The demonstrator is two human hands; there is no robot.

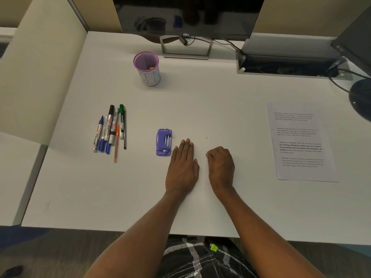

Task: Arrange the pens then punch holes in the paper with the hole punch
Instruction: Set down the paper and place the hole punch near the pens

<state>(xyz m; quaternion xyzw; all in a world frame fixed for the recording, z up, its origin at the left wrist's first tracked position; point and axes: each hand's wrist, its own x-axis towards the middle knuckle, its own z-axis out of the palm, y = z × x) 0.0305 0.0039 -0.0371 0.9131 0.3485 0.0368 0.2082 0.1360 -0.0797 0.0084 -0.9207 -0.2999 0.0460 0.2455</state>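
Note:
Several pens and markers lie side by side in a bunch on the left of the white desk. A purple mesh pen cup stands upright behind them, near the monitor. A small purple hole punch lies in the middle of the desk. A printed sheet of paper lies flat at the right. My left hand rests flat on the desk, fingers straight, just right of the hole punch and not touching it. My right hand rests beside it with fingers curled under, holding nothing.
A dark monitor on a metal stand sits at the back. A cable tray with wires is at the back right, and a round black base stands at the right edge. A partition wall runs along the left.

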